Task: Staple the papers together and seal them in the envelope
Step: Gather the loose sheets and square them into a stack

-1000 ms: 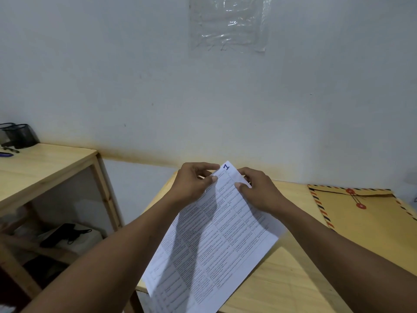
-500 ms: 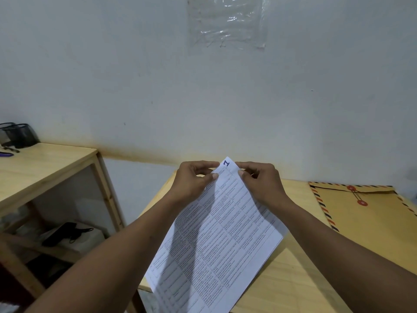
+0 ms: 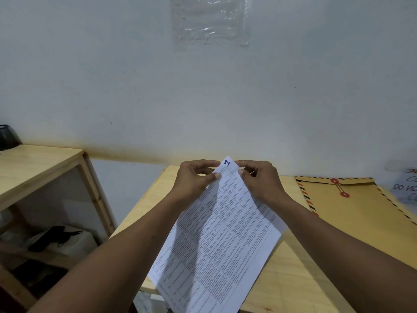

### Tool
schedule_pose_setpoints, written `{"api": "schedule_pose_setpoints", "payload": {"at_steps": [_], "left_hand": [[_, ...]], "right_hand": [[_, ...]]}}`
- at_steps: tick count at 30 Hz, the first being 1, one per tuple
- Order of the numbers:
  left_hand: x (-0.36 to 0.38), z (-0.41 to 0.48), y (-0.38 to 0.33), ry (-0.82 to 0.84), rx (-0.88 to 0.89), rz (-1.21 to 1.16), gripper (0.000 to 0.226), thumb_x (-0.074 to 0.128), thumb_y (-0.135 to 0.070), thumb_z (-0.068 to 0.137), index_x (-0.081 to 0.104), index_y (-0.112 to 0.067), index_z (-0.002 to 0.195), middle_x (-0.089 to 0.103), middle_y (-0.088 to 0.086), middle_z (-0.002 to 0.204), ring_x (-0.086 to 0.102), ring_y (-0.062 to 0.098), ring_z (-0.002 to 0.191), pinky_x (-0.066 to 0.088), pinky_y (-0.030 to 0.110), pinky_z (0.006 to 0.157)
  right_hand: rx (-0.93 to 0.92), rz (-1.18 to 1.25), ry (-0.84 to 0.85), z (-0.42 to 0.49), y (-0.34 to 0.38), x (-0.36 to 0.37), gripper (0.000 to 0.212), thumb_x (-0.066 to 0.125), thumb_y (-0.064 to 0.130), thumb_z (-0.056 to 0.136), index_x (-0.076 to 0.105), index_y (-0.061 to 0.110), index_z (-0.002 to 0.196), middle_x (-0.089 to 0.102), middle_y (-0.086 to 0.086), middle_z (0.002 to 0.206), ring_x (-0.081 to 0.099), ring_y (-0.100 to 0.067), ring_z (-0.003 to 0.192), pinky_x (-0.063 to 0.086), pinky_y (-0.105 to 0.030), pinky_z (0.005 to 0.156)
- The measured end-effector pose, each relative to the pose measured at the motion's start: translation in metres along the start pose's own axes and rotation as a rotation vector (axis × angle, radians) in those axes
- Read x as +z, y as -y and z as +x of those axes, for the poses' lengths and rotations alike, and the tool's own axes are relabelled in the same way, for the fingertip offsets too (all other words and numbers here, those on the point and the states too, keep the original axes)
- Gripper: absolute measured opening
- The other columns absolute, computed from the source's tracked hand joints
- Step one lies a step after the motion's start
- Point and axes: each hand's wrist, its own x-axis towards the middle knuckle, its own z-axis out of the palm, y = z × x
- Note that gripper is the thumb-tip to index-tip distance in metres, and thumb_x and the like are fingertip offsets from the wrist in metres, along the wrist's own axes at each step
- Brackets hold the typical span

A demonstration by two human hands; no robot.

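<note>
well, at the far left a dark cup sits on a wooden shelf unit, cut off by the frame edge. a black thing on the lower shelf is too dim to name.

moving in, the left hand pinches the left edge of the papers just below their far corner, thumb pressed on the printed face. the papers are held up over the near-left edge of the table. their long axis runs from that far corner, marked with a blue 1, down and back toward the person, and the near end is cut off at the bottom of the frame. how many sheets there are i cannot tell.

the right hand pinches the right edge of the same corner, so both grips are narrow and meet almost tip to tip. no stapler shows anywhere, and i can make out no staple in the corner, so stapling looks not yet done.

further right the envelope lies flat on the table, not touching the papers, its flap closed and tied with string. it lies on the right hand's side, so that hand is the nearer one. at the right edge a handwritten note is cut off.
</note>
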Motion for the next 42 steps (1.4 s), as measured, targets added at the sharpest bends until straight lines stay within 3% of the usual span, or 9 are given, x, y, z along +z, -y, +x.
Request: {"api": "schedule_pose_setpoints", "payload": {"at_steps": [5,10,15,19,28,30,33,37,42], "left_hand": [[0.01,0.001,0.003,-0.02,-0.004,0.03,0.024,0.08,-0.022,0.086,0.079,-0.03,0.108,0.078,0.0,0.097,0.075,0.014,0.093,0.06,0.042,0.086],[0.019,0.0,0.0,-0.008,-0.006,0.02,0.022,0.08,-0.021,0.086,0.08,-0.03,0.106,0.079,0.0,0.094,0.075,0.017,0.092,0.06,0.042,0.088],[0.035,-0.001,-0.006,-0.01,-0.016,-0.002,0.02,0.079,-0.02,0.086,0.081,-0.029,0.104,0.079,0.002,0.091,0.076,0.02,0.091,0.06,0.046,0.09],[0.053,0.0,-0.013,-0.054,-0.04,-0.041,0.021,0.08,-0.019,0.085,0.08,-0.027,0.104,0.078,-0.001,0.091,0.075,0.018,0.092,0.06,0.042,0.09],[0.081,0.01,-0.025,-0.126,-0.046,-0.071,0.024,0.079,-0.017,0.088,0.078,-0.029,0.109,0.075,-0.006,0.092,0.07,0.01,0.09,0.05,0.027,0.076],[0.08,0.012,-0.024,-0.144,-0.052,-0.073,0.025,0.078,-0.016,0.088,0.077,-0.027,0.11,0.076,-0.004,0.092,0.07,0.009,0.086,0.05,0.027,0.075],[0.076,0.013,-0.022,-0.124,-0.047,-0.071,0.025,0.077,-0.014,0.089,0.077,-0.025,0.112,0.076,0.002,0.093,0.07,0.01,0.085,0.054,0.03,0.076],[0.065,0.014,-0.018,-0.123,-0.013,0.001,0.026,0.075,-0.015,0.091,0.075,-0.025,0.115,0.077,0.004,0.098,0.072,0.016,0.095,0.055,0.028,0.074],[0.052,0.016,-0.011,-0.217,0.001,0.004,0.027,0.08,-0.017,0.086,0.078,-0.027,0.11,0.077,0.001,0.094,0.073,0.016,0.096,0.058,0.037,0.089]], "right_hand": [[0.005,0.006,0.018,-0.004,-0.001,-0.012,0.028,0.059,0.015,0.098,0.075,0.029,0.117,0.074,0.013,0.095,0.069,-0.005,0.087,0.05,-0.02,0.071],[0.01,0.009,0.018,-0.009,0.001,-0.024,0.03,0.059,0.012,0.098,0.075,0.028,0.117,0.07,0.018,0.095,0.068,-0.002,0.089,0.053,-0.017,0.075],[0.039,-0.014,-0.017,-0.012,-0.005,-0.037,0.028,0.061,0.015,0.096,0.074,0.023,0.12,0.074,0.008,0.101,0.069,-0.011,0.093,0.056,-0.027,0.083],[0.105,-0.158,0.011,-0.016,-0.017,-0.059,0.039,0.065,0.035,0.093,0.066,0.027,0.131,0.066,0.006,0.1,0.059,-0.019,0.105,0.049,-0.033,0.092],[0.586,0.286,-0.285,-0.032,-0.062,-0.098,0.053,0.076,0.061,0.067,0.065,0.022,0.101,0.069,-0.002,0.109,0.068,-0.025,0.099,0.057,-0.042,0.086],[0.677,0.513,-0.316,-0.035,-0.068,-0.094,0.042,0.077,0.049,0.072,0.064,0.017,0.095,0.072,-0.01,0.107,0.069,-0.032,0.099,0.057,-0.049,0.092],[0.701,0.606,-0.348,-0.035,-0.068,-0.083,0.009,0.066,0.021,0.089,0.062,0.016,0.094,0.066,-0.011,0.104,0.063,-0.03,0.098,0.051,-0.042,0.091],[0.658,0.545,-0.305,-0.03,-0.064,-0.073,0.03,0.046,0.002,0.09,0.06,0.018,0.111,0.053,-0.004,0.084,0.045,-0.018,0.065,0.04,-0.03,0.064],[0.557,0.394,-0.247,-0.026,-0.062,-0.07,0.032,0.044,0.0,0.092,0.063,0.016,0.112,0.062,-0.007,0.095,0.054,-0.021,0.071,0.043,-0.029,0.062]]}}
